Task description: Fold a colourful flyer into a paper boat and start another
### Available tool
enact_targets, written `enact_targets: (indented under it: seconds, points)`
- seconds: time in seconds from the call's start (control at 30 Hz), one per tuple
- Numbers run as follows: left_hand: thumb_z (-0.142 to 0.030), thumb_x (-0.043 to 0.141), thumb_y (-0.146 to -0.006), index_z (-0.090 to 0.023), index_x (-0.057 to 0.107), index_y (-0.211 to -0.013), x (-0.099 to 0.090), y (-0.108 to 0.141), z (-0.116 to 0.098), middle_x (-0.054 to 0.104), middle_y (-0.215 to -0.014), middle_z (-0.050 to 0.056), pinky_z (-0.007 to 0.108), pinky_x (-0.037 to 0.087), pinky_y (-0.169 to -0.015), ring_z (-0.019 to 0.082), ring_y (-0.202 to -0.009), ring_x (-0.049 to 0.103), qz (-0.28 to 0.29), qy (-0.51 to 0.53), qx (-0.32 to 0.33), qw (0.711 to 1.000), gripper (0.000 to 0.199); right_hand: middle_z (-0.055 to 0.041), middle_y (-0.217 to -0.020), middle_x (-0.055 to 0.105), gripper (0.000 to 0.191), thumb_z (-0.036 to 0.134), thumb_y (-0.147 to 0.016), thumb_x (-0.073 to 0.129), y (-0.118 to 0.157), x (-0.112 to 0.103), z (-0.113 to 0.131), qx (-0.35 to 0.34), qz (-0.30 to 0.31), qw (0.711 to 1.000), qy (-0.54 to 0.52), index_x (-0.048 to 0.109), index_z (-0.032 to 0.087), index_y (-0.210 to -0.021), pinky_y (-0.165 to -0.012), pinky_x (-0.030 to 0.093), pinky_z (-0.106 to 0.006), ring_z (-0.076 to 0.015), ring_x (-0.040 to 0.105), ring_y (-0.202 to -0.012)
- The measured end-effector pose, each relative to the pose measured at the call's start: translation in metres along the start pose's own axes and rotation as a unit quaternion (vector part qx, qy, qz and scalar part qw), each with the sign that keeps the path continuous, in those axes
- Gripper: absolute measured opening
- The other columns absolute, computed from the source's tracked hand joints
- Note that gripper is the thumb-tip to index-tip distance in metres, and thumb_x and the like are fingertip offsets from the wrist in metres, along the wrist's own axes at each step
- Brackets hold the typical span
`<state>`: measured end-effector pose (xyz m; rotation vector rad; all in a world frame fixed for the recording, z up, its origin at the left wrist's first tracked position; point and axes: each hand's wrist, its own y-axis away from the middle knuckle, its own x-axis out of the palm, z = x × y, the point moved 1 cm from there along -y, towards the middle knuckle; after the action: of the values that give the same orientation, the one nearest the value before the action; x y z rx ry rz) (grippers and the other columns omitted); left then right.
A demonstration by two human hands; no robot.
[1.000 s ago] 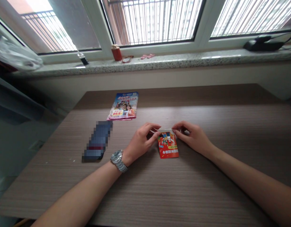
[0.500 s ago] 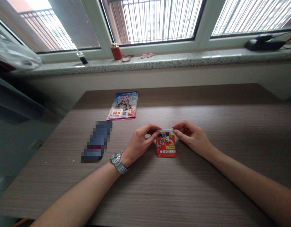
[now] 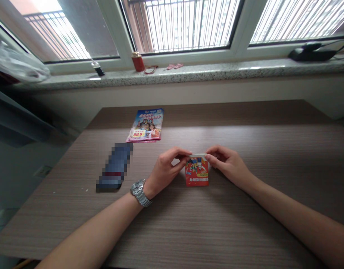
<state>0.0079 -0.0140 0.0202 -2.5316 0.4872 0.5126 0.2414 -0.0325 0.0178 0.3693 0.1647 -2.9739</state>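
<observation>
Red leaflet (image 3: 197, 175) sits between the two hands over the middle of the table (image 3: 172, 231), its longer axis apparently running near to far. The left hand (image 3: 168, 164) pinches its far left corner and the right hand (image 3: 230, 163) its far right corner, so neither is clearly nearer. From both grips the printed face extends toward the near side; whether its near edge touches the tabletop is unclear.

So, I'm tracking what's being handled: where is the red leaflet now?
In the head view, the red leaflet is slightly below and right of centre, between the left hand and the right hand.
</observation>
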Motion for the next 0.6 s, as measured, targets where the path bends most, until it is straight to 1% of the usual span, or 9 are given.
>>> enact_targets:
  seconds: [0.13,0.27,0.4,0.6]
  points:
    - [-0.024,0.064,-0.096,-0.018,0.07,-0.109,0.0002,0.0,-0.0006,0.073,-0.099,0.005,0.026,0.058,-0.082,0.014,-0.09,0.07,-0.004,0.004,0.003,1.0,0.015,0.0004,-0.068,0.063,0.029,0.051,-0.086,0.069,0.0004,0.0011,0.0015,0.0,-0.008,1.0,-0.006,0.067,0.022,-0.086,-0.056,0.044,-0.028,-0.015,0.054,-0.059]
    - [-0.024,0.065,-0.096,-0.018,0.07,-0.109,0.0001,-0.0003,-0.0019,0.073,-0.098,0.005,0.026,0.058,-0.081,0.014,-0.089,0.071,-0.007,0.015,0.001,1.0,0.015,0.0014,-0.064,0.059,0.03,0.051,-0.086,0.069,0.0008,0.0017,0.0023,0.01,-0.011,1.0,-0.011,0.066,0.021,-0.085,-0.054,0.041,-0.028,-0.0146,0.051,-0.058]
    - [-0.025,0.065,-0.096,-0.017,0.07,-0.109,0.0003,-0.0002,-0.0019,0.073,-0.099,0.006,0.026,0.058,-0.081,0.014,-0.089,0.071,-0.009,0.023,-0.008,1.0,0.016,0.0024,-0.063,0.055,0.03,0.051,-0.086,0.069,0.0011,0.0018,-0.001,0.026,-0.016,0.999,-0.019,0.066,0.021,-0.084,-0.053,0.038,-0.027,-0.0139,0.048,-0.057]
    - [-0.028,0.065,-0.095,-0.018,0.07,-0.11,0.001,0.0009,0.0001,0.073,-0.099,0.006,0.027,0.059,-0.084,0.015,-0.09,0.071,-0.007,0.042,-0.033,0.999,0.018,0.0024,-0.062,0.056,0.032,0.053,-0.083,0.072,0.0001,0.0021,-0.0046,0.043,-0.026,0.998,-0.034,0.068,0.021,-0.082,-0.052,0.038,-0.027,-0.014,0.047,-0.056]
